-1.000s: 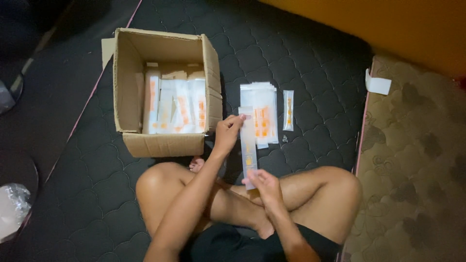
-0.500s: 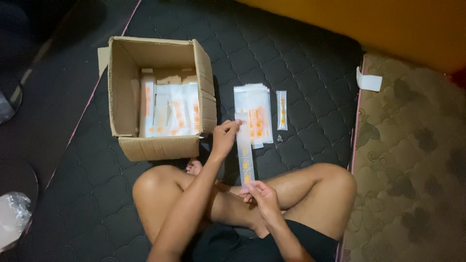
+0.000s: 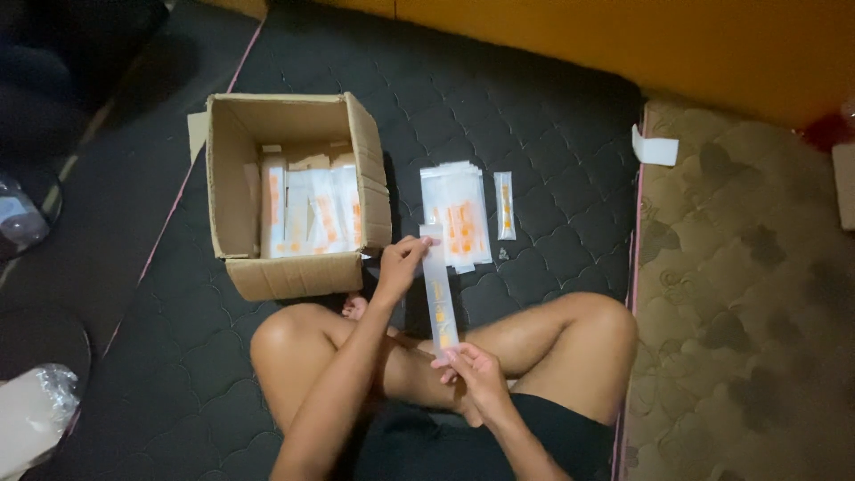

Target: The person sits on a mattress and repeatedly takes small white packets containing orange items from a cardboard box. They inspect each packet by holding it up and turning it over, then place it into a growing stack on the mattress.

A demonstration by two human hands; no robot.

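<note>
Fingers (image 3: pixel 411 249) of our left hand (image 3: pixel 398 267) are pinching the top end of a long clear packet (image 3: pixel 439 289), while our right hand (image 3: pixel 476 379) is gripping its bottom end above our crossed legs (image 3: pixel 534 343). We are sitting on a dark quilted mattress (image 3: pixel 552 134); a cardboard box (image 3: pixel 294 191) of packets is standing left, a packet stack (image 3: pixel 456 214) and one single packet (image 3: pixel 504 205) lying ahead.

Both hands (image 3: pixel 436 312) grip long packet (image 3: pixel 440 289) ends.
</note>
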